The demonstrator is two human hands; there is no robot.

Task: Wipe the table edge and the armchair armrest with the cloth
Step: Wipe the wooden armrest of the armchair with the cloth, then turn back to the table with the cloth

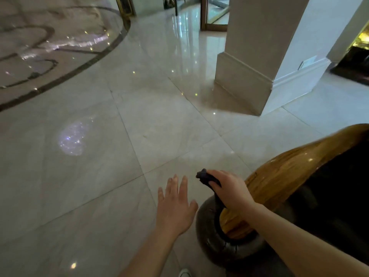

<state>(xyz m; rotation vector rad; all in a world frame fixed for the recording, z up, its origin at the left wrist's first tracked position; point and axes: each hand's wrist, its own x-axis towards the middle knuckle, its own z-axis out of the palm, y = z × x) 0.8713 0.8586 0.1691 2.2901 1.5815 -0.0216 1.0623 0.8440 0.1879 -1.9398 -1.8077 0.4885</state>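
Note:
A glossy wooden armrest [295, 172] curves along the lower right, ending in a dark leather roll [211, 232] at the armchair's front. My right hand [231, 190] grips a dark cloth [205, 176] and presses it on the front end of the armrest. The cloth sticks out ahead of my fingers. My left hand [175, 204] hovers beside the chair over the floor, fingers spread, holding nothing. No table is in view.
Polished marble floor [119, 156] fills most of the view. A cream pillar [255, 72] with a stepped base stands at the back right. An inlaid dark curved band [79, 66] runs across the floor at upper left. A white shoe tip [184, 272] shows at the bottom.

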